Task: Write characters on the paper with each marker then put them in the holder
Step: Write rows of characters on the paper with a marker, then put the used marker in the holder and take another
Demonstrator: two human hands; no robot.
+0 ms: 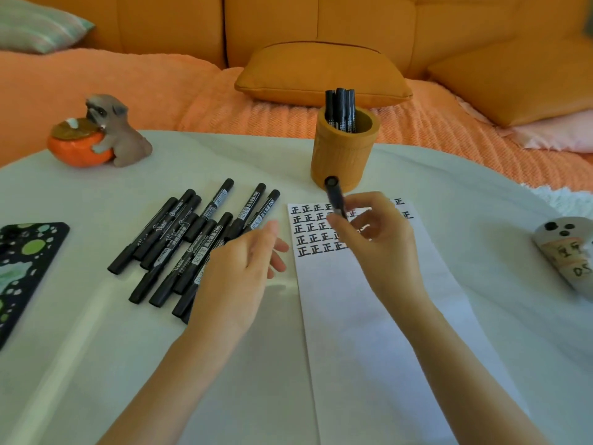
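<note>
A white sheet of paper (362, 316) lies on the table, with rows of black characters across its top. My right hand (382, 239) hovers over those rows and is shut on a black marker (335, 195), held nearly upright with its capped end pointing up. Just behind it stands the tan cylindrical holder (345, 152) with several black markers (340, 109) in it. Several more black markers (192, 239) lie in a loose pile left of the paper. My left hand (240, 274) rests open over the pile's right edge, holding nothing.
A dog figurine hugging an orange bowl (99, 133) sits at the back left. A dark patterned phone case (22, 268) lies at the left edge. A grey object with handwritten labels (568, 252) is at the right edge. Behind the white table (80, 348) is an orange sofa with cushions (321, 72).
</note>
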